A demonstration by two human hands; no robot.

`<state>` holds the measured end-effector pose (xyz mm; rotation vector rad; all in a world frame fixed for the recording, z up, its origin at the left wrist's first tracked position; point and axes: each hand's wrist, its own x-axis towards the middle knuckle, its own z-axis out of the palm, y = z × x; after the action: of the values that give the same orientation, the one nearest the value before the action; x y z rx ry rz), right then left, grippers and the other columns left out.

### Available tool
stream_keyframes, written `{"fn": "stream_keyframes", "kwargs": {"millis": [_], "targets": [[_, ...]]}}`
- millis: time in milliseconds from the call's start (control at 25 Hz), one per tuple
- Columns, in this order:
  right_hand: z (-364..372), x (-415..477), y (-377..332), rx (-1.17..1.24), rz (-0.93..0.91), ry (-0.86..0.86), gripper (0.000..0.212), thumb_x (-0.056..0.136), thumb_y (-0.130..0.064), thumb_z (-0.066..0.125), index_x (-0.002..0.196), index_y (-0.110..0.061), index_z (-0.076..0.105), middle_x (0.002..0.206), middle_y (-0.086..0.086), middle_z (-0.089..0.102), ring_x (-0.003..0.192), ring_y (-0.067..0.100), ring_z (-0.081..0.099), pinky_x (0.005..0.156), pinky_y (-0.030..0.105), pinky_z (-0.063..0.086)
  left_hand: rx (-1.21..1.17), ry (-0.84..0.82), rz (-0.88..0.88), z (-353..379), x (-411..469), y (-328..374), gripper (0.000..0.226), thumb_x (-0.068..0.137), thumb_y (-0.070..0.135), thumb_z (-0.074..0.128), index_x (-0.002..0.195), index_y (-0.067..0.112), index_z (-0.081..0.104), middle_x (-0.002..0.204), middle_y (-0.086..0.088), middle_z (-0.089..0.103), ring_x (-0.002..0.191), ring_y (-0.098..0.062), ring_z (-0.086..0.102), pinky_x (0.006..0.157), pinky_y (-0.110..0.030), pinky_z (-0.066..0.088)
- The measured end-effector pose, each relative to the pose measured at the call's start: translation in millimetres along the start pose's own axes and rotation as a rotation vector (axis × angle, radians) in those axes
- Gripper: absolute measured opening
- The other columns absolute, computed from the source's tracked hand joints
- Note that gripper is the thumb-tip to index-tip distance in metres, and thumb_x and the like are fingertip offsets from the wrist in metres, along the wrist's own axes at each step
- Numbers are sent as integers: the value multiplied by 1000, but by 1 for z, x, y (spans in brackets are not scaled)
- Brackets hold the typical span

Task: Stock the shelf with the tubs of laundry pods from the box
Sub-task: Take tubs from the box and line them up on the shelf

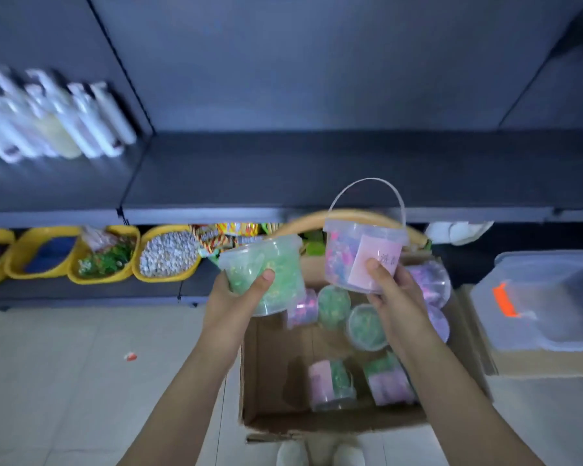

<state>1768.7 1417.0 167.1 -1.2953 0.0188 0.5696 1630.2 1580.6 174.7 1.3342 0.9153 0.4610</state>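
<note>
My left hand (pixel 236 297) grips a clear tub of green pods (pixel 266 264), tilted, above the box's far left corner. My right hand (pixel 392 290) holds a clear tub of pink pods (pixel 354 257) with a pink label and an upright clear handle. Both tubs hang above the open cardboard box (pixel 273 371) on the floor. Several more green and pink tubs (pixel 367 322) lie inside it. The dark grey shelf (pixel 317 169) stretches bare just beyond the hands.
White bottles (pixel 58 116) stand on the shelf's left part. Below the shelf, yellow bins (pixel 169 253) hold small goods. A clear lidded storage bin (pixel 549 297) sits on another box at right. A wooden basket handle (pixel 303 223) arches behind the tubs. Pale floor tiles lie at left.
</note>
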Motion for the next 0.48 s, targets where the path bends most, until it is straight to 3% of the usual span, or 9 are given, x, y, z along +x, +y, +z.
{"fn": "stream_keyframes", "kwargs": {"millis": [80, 160, 280, 360, 480], "targets": [[14, -16, -40, 17, -91, -33, 95, 31, -53, 87, 116, -20, 59, 99, -7, 74, 91, 6, 69, 69, 16, 54, 5, -35, 102, 1, -12, 39, 48, 72, 40, 75, 113, 21, 58, 105, 7, 68, 96, -8, 65, 75, -18, 52], [25, -32, -78, 16, -161, -39, 96, 29, -55, 88, 114, -20, 59, 103, -4, 73, 94, 10, 69, 72, 20, 54, 1, -35, 169, 2, -27, 75, 38, 76, 34, 73, 108, 21, 58, 101, 6, 69, 91, -6, 66, 66, -11, 51], [36, -52, -126, 36, -223, -73, 69, 58, -31, 79, 120, -13, 55, 113, 6, 68, 103, 20, 65, 90, 33, 51, -25, -24, 270, -1, -57, 122, 29, 80, 27, 70, 104, 21, 54, 90, 12, 63, 82, 0, 60, 54, -7, 46], [41, -64, -152, -18, -294, -108, 55, 66, -25, 77, 117, -15, 57, 112, 4, 68, 105, 21, 64, 95, 35, 48, -19, 5, 342, -5, -76, 147, 37, 78, 33, 71, 108, 22, 51, 92, 15, 60, 87, -2, 59, 62, -13, 46], [51, -83, -186, -82, -394, -166, 35, 76, -20, 75, 107, -20, 60, 110, 1, 68, 102, 15, 64, 91, 29, 47, -29, 60, 436, -14, -104, 177, 68, 66, 52, 75, 120, 19, 51, 108, 8, 63, 104, -15, 60, 86, -30, 47]]}}
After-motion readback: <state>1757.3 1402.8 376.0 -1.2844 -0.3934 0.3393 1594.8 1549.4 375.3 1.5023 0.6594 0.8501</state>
